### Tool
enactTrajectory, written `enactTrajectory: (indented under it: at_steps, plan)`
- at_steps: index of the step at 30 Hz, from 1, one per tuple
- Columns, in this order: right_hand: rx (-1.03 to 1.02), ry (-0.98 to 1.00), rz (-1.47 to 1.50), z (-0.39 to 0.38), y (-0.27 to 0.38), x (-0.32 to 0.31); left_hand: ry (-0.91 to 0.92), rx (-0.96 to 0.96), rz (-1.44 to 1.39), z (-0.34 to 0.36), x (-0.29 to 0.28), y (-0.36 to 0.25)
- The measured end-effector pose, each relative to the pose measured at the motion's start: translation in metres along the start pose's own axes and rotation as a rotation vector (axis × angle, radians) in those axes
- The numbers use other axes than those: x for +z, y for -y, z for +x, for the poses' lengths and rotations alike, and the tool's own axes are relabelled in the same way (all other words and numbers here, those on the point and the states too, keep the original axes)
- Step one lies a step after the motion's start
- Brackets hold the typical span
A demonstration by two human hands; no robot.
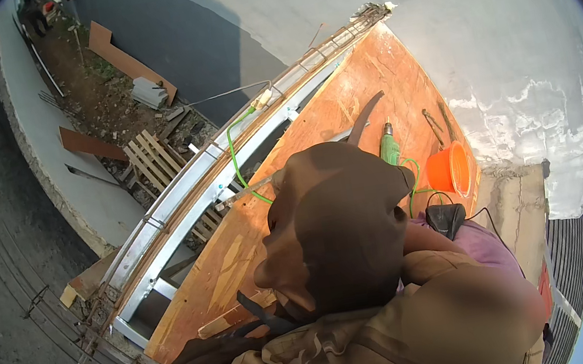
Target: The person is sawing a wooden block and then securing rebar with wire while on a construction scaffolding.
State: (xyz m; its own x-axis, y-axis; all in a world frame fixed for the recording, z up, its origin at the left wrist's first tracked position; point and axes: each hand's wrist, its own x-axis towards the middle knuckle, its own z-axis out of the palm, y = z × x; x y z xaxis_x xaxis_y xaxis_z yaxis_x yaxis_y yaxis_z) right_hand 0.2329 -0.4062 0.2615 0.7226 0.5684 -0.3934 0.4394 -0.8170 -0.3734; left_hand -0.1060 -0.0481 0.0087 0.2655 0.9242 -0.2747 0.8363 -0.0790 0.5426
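Neither of my hands shows plainly; a large brown cloth-covered shape (341,219), which looks like a bent knee, covers the middle. Brown clothing (402,330) fills the lower edge. Beneath is an orange-brown plywood sheet (227,254). Just past the brown shape, a green power drill (389,147) lies on the plywood, its green cord (416,178) looping to an orange bucket (448,170). A curved dark strip (366,118) sticks out behind the shape. To its left, a flat bar (245,193) rests partly hidden. A dark pouch-like thing (446,220) sits beside purple cloth (485,248).
Along the plywood's left side run a silvery metal frame (149,282) and thin steel rods (152,224); gaps show below. A green cable (233,153) crosses there to a pale connector (262,100). Far below lie a wooden pallet (154,156) and rubble. A person (36,17) stands far off.
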Motion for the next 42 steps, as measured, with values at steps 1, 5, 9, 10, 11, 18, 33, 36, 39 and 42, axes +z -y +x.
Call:
enactTrajectory:
  at_steps: [1,5,9,10,11,18,33,36,39,42]
  plan:
    - [-0.031,-0.079,0.067,-0.001,-0.029,0.011,0.001,0.005,0.022,0.004,0.004,-0.006]
    - [0.083,-0.430,0.163,0.005,-0.208,0.084,-0.023,-0.002,0.097,0.015,0.015,-0.028]
    - [0.468,-0.746,0.146,-0.008,-0.444,0.134,-0.056,-0.028,0.201,0.020,0.023,-0.057]
    - [0.575,-0.813,0.148,-0.016,-0.498,0.135,-0.068,-0.041,0.231,0.021,0.024,-0.067]
    - [0.633,-0.835,0.083,-0.027,-0.547,0.132,-0.080,-0.053,0.262,0.022,0.027,-0.076]
    - [1.154,-0.691,-0.085,-0.088,-0.714,0.085,-0.130,-0.193,0.496,0.036,0.025,-0.137]
    - [1.248,-0.489,0.148,-0.178,-0.999,0.132,0.228,0.056,0.691,0.123,0.008,-0.363]
    - [1.270,-0.589,0.334,-0.183,-1.023,0.131,0.267,0.100,0.773,0.113,0.022,-0.386]
    - [1.163,-0.516,0.410,-0.186,-1.030,0.124,0.331,0.045,0.756,0.104,0.025,-0.386]
    - [0.884,-0.406,0.375,-0.184,-1.030,0.117,0.320,0.050,0.763,0.099,0.021,-0.366]
